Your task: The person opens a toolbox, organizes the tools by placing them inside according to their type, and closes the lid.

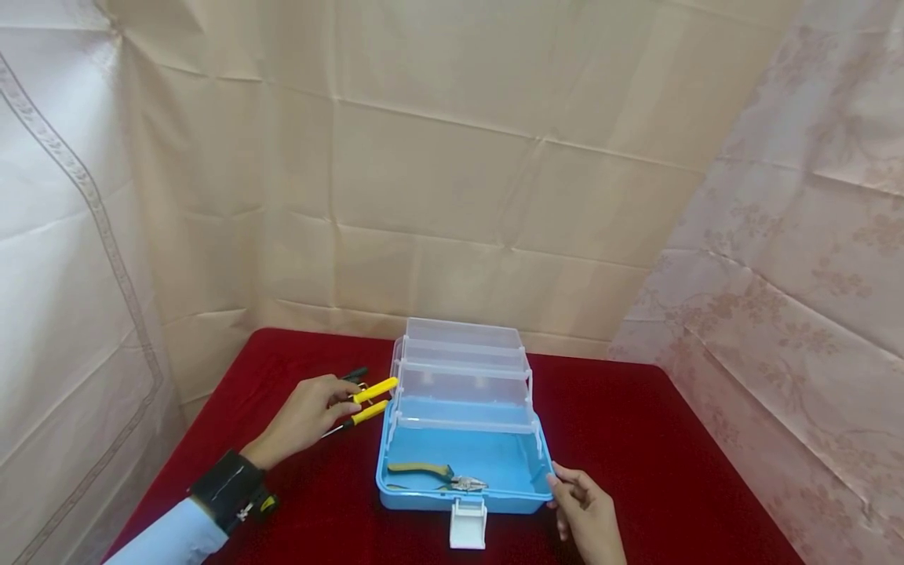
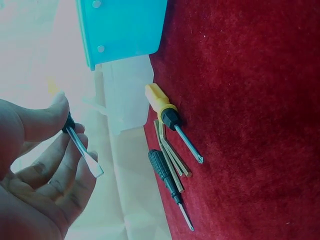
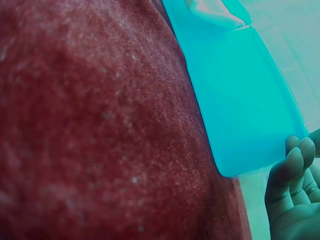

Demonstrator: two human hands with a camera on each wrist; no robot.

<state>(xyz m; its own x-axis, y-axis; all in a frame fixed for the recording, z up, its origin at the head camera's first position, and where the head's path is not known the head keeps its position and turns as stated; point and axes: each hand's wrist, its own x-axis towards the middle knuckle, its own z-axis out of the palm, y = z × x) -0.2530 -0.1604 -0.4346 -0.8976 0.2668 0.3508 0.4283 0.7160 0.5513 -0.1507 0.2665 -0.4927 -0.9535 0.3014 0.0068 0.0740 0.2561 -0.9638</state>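
Head view: I have the left hand out to the left of the box, thumb and fingers pinched on a flat-blade screwdriver with a bright yellow handle and black collar. Its handle end points toward the box; whether it touches the box wall, I cannot tell. On the left wrist view I read its bare steel blade clearly, projecting past the fingers.

The right hand grips the near right corner of an open light-blue plastic toolbox, thumb over the rim. The toolbox stands on a dark red plush cloth, its clear plastic tiers raised at the back and a white latch hanging down in front. Inside, near the front wall, I note steel-jawed pliers with green-and-yellow handles.

On the cloth left of the toolbox, below the left hand, I log three items close together: a second yellow-handled screwdriver with a black collar and cross tip, a few bent brass-coloured hex keys, and a slim screwdriver with a dark ribbed handle.

Left forearm: black wrist strap, pale blue sleeve.
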